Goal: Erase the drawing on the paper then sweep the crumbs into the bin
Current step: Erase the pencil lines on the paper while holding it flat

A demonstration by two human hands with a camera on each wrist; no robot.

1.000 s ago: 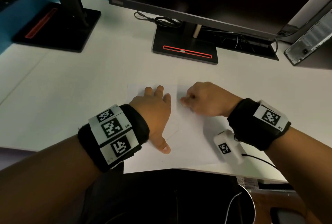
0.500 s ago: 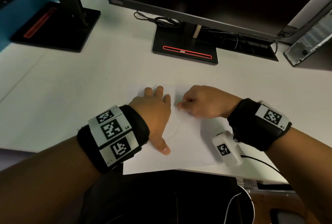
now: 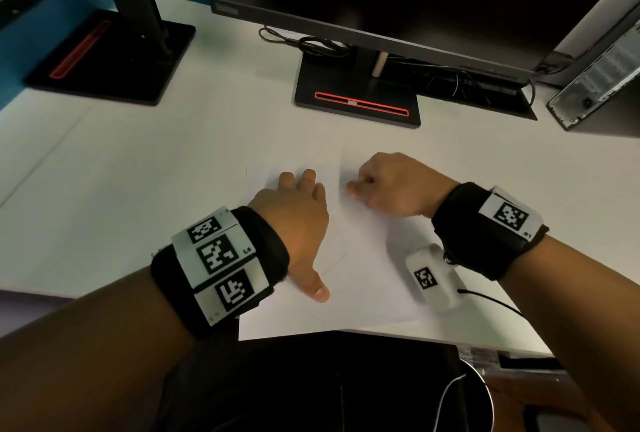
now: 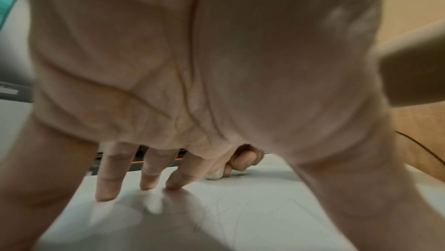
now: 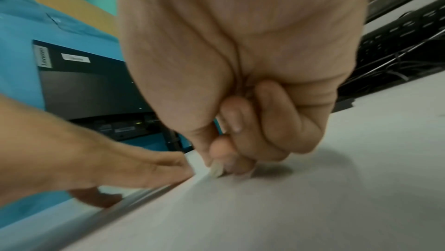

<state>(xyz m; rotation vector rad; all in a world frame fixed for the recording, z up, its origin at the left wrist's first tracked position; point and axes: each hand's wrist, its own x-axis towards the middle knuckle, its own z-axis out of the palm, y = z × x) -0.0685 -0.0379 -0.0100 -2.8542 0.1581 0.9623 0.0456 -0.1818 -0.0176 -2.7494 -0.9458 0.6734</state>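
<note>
A white sheet of paper (image 3: 363, 279) lies at the near edge of the white desk (image 3: 138, 189), with faint pencil lines (image 3: 341, 251) between my hands. My left hand (image 3: 301, 203) lies flat on the paper, fingers spread and pressing it down. My right hand (image 3: 384, 185) is curled and pinches a small white eraser (image 5: 216, 169) against the paper just right of the left fingertips. The left wrist view shows the eraser (image 4: 215, 175) tip on the sheet beyond my fingers (image 4: 107, 177). A round bin rim (image 3: 485, 393) shows below the desk edge at the lower right.
A monitor on a black stand (image 3: 356, 99) rises behind the paper, with cables (image 3: 308, 41) by its base. A second black stand (image 3: 110, 60) sits at the back left. A computer case (image 3: 595, 81) stands at the far right. A black chair or lap (image 3: 311, 383) lies below the desk edge.
My right hand with the eraser slid back and forth over the paper: left toward the left fingers, then slightly up and right. The left hand stayed pressed in place.
</note>
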